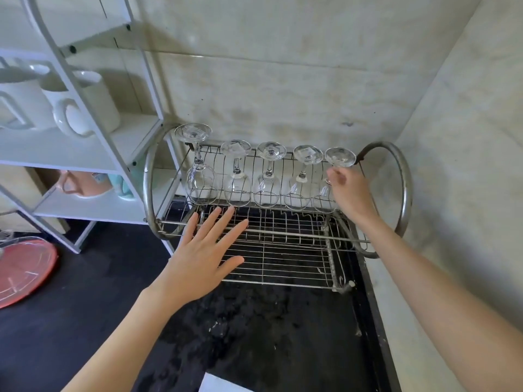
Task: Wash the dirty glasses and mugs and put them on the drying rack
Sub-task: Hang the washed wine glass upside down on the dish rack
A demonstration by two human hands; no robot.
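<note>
A metal wire drying rack (283,244) stands on the black counter against the wall. Several clear wine glasses hang upside down in a row on its upper tier, from the leftmost glass (198,165) to the rightmost glass (338,158). My right hand (349,193) pinches the stem of that rightmost glass just below its foot. My left hand (203,250) hovers flat over the rack's lower tier, fingers spread and straight, holding nothing.
A white shelf unit (93,154) stands left of the rack with white mugs (82,103) on one level and a pink jug (82,183) below. A red round lid (22,267) lies at the left edge. The wall corner closes in on the right.
</note>
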